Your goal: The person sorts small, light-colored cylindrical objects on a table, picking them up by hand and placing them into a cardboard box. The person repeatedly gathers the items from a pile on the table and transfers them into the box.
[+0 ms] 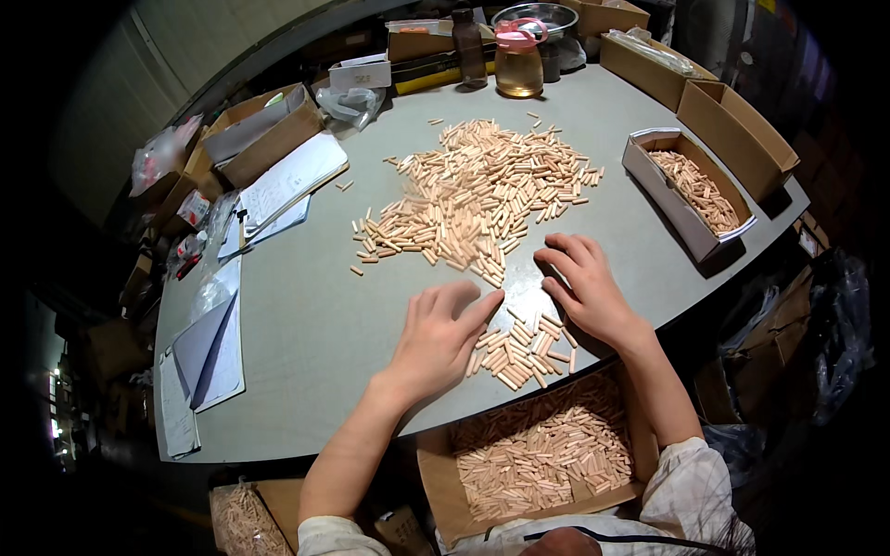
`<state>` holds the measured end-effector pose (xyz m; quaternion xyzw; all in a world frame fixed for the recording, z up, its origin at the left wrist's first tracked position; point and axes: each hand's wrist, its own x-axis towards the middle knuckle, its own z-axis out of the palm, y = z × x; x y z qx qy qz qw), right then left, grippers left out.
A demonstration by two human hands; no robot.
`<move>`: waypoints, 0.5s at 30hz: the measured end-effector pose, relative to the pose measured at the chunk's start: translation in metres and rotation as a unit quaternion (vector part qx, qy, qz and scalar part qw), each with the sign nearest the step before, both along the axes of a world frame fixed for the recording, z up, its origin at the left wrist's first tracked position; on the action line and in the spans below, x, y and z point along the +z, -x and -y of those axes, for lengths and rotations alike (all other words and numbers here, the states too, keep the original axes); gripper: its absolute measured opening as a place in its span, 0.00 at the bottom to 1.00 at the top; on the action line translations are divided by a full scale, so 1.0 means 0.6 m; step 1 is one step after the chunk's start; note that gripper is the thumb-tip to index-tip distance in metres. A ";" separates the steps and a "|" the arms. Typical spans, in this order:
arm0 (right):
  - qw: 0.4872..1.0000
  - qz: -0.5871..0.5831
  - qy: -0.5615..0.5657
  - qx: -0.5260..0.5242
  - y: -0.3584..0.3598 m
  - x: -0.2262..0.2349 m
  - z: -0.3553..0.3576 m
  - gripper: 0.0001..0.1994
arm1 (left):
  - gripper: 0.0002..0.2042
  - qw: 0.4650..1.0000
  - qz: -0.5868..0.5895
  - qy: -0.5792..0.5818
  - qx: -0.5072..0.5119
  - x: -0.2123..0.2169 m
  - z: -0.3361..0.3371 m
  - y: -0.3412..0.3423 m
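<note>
Smooth wooden pegs (505, 181), matt cardboard box (436, 482), shiny metal bowl (560, 26), faintly glossy tabletop (297, 306)

I'm facing a grey table (315, 306). Main pile of wooden dowels (491, 176) is covering the middle, a few strays lying loose around it. Smaller dowel batch (521, 356) is lying between that pile and my near edge, pointing every which way. Far side: pink-lidded jug (518, 71) is standing just beside a dark bottle (470, 54); crumpled clear bag (350, 108) is lying further left. Right: white-sided box (669, 206) is sitting at a slant, brown open box (739, 148) standing just beyond. Left: clipped papers (292, 181) are lying near a cardboard box (271, 148); folded booklet (221, 345) is lying closer to me.
</note>
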<state>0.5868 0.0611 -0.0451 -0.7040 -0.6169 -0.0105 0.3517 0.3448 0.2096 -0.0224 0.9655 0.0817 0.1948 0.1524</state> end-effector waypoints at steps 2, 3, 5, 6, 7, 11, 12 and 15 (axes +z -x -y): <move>0.999 0.031 0.023 -0.015 0.011 0.003 -0.002 0.25 | 0.21 1.000 -0.012 -0.006 -0.006 0.007 0.002 0.001; 0.998 0.042 0.031 -0.019 0.016 0.003 -0.003 0.28 | 0.22 1.000 -0.018 -0.009 -0.009 0.009 0.003 0.002; 0.996 0.068 0.054 -0.021 0.019 0.005 -0.004 0.35 | 0.22 1.000 -0.025 -0.007 -0.017 0.008 0.004 0.000; 0.994 0.081 0.068 -0.015 0.020 0.005 -0.005 0.38 | 0.22 0.999 -0.029 -0.006 -0.021 0.007 0.004 0.000; 0.992 0.097 0.082 -0.011 0.021 0.007 -0.004 0.41 | 0.22 0.999 -0.031 -0.008 -0.024 0.007 0.005 -0.001; 0.983 0.141 0.119 0.013 0.029 0.010 -0.003 0.44 | 0.22 0.998 -0.043 -0.022 -0.036 0.009 0.007 0.001; 0.982 0.144 0.119 0.015 0.031 0.012 -0.003 0.44 | 0.23 0.998 -0.047 -0.027 -0.039 0.010 0.007 0.001; 0.980 0.155 0.126 0.019 0.036 0.014 -0.001 0.44 | 0.23 0.997 -0.044 -0.040 -0.051 0.006 0.006 0.000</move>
